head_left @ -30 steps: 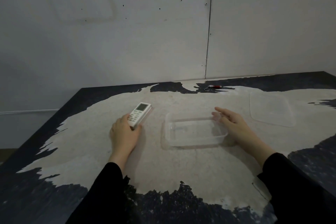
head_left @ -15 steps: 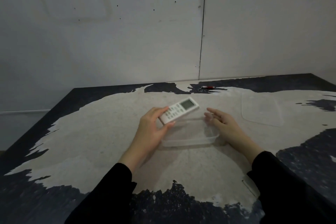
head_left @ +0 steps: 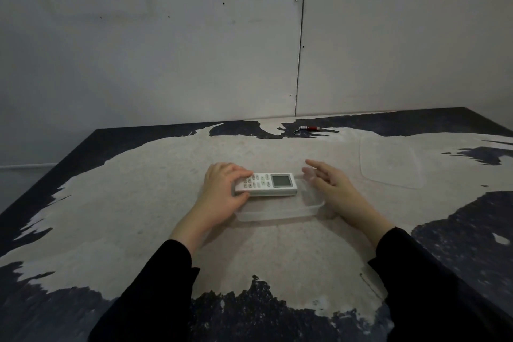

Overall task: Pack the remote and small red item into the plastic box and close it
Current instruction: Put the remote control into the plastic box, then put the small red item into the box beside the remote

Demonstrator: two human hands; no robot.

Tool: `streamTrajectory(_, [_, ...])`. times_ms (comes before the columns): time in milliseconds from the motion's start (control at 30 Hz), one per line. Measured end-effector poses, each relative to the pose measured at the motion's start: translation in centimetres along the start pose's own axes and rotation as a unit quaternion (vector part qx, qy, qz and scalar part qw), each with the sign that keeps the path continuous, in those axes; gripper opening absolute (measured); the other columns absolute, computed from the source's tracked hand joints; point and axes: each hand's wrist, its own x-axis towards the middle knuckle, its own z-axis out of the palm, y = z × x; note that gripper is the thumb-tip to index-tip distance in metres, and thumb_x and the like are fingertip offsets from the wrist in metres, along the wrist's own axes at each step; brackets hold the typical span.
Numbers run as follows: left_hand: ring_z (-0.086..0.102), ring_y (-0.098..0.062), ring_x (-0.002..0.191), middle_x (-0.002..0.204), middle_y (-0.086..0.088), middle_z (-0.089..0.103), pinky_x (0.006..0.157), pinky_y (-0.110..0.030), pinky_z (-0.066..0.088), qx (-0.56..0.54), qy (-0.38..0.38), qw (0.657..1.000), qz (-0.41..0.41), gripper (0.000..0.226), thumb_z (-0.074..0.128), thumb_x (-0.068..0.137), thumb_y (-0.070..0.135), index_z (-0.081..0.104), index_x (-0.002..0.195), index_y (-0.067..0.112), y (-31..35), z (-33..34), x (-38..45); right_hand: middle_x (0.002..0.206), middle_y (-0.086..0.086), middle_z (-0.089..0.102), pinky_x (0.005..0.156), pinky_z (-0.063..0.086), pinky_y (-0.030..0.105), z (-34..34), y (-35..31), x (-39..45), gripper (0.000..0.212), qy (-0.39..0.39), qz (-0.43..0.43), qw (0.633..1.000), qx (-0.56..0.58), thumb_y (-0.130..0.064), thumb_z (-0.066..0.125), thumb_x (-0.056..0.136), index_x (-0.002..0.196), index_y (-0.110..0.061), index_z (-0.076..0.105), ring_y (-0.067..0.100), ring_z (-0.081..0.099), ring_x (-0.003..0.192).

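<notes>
My left hand (head_left: 222, 191) grips the button end of a white remote (head_left: 268, 184), holding it level and crosswise just above the clear plastic box (head_left: 280, 212) in the middle of the table. My right hand (head_left: 333, 189) rests against the box's right side, fingers spread, holding nothing. The small red item (head_left: 310, 128), a little red cylinder with a key ring, lies far back near the wall. The box's clear lid (head_left: 390, 164) lies flat on the table to the right.
The table (head_left: 138, 203) is dark with a large worn pale patch. A grey panelled wall (head_left: 194, 50) stands right behind its far edge. The table's left edge drops off toward the floor.
My left hand has lifted the remote from the table at the left, carried it right and turned it crosswise over the box. The right hand has stayed by the box.
</notes>
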Motion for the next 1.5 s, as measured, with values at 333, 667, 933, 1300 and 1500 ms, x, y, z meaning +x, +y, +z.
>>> streamTrajectory(333, [0.041,-0.017,0.129,0.132,0.002,0.044,0.105,-0.032,0.037,-0.184,0.025,0.977,-0.103,0.024,0.057,0.087,0.013,0.059,0.108,0.024,-0.8,1.2,-1.4,0.116,0.019,0.064,0.072,0.056,0.029,-2.5,-1.0,3.9,0.030,0.036,0.000,0.998,-0.046,-0.009,0.050,0.092,0.120,-0.012,0.056,0.023,0.061,0.092])
streamTrajectory(667, [0.058,-0.012,0.109,0.117,0.001,0.063,0.091,-0.025,0.049,-0.278,0.053,0.950,-0.135,0.048,0.054,0.090,0.015,0.043,0.134,0.029,-1.0,1.4,-1.5,0.143,0.022,0.041,0.108,0.032,0.048,-3.2,1.9,16.8,0.054,0.044,-0.041,0.921,-0.385,0.000,0.038,0.087,0.141,-0.004,0.029,0.041,0.036,0.129])
streamTrajectory(933, [0.062,-0.007,0.105,0.111,0.003,0.068,0.086,-0.013,0.051,-0.293,0.069,0.945,-0.130,0.037,0.054,0.089,0.009,0.056,0.122,0.024,-1.6,1.5,-1.2,0.114,0.022,0.056,0.090,0.041,0.047,-2.5,2.4,17.5,0.029,0.123,-0.031,0.883,-0.451,-0.004,0.046,0.086,0.111,-0.006,0.060,0.041,0.049,0.109])
streamTrajectory(1300, [0.049,-0.013,0.121,0.130,0.001,0.052,0.086,-0.012,0.043,-0.308,0.085,0.940,-0.121,0.044,0.058,0.089,0.022,0.044,0.130,0.031,-0.7,1.1,-1.6,0.095,0.010,0.064,0.075,0.035,0.023,-1.3,-5.3,6.4,0.020,0.037,-0.200,0.919,-0.338,-0.006,0.055,0.087,0.101,-0.010,0.069,0.024,0.058,0.086])
streamTrajectory(1500, [0.048,-0.008,0.115,0.113,0.018,0.059,0.110,-0.041,0.024,-0.089,0.016,0.996,-0.024,0.029,0.058,0.076,0.053,0.055,0.104,0.043,1.8,0.6,-2.0,0.092,0.000,0.068,0.064,0.037,0.006,0.7,-6.3,0.1,0.020,-0.093,-0.218,0.911,-0.339,-0.012,0.057,0.088,0.102,-0.019,0.069,0.008,0.053,0.078])
